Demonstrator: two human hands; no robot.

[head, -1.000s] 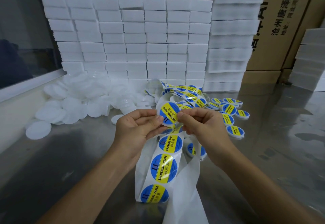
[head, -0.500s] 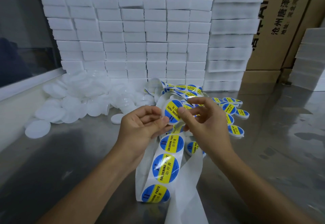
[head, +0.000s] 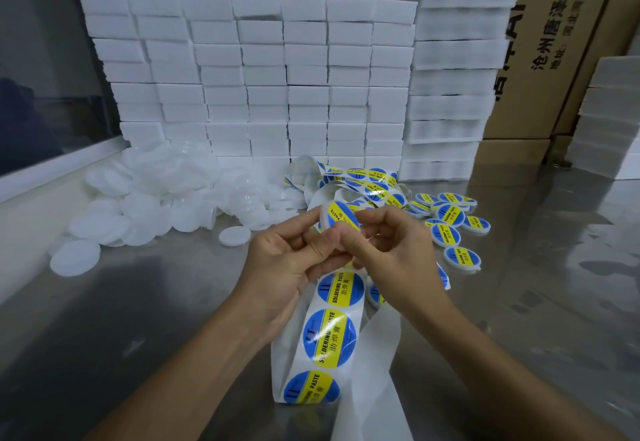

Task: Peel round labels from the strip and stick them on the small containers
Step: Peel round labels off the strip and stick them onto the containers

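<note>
- Two hands meet at the middle of our view: our left hand (head: 287,267) and our right hand (head: 394,253), both with fingers curled in.
- Between their fingertips we hold a small round container (head: 337,217), tilted, with a blue-and-yellow label on its face; the left thumb and forefinger pinch its left rim, and the right thumb and fingers grip its right side.
- Below the hands, toward 6 o'clock, the label strip (head: 332,336) hangs down to the steel table (head: 104,354); three round labels show on it, and bare backing paper trails beside it.
- At 1 to 2 o'clock from the hands, labelled containers (head: 450,229) lie on the table, close together.
- At 10 o'clock, a heap of plain white containers (head: 166,198) spreads against the wall.
- At 12 o'clock, stacked white foam blocks (head: 263,76) stand, with cardboard boxes (head: 554,42) behind them.
</note>
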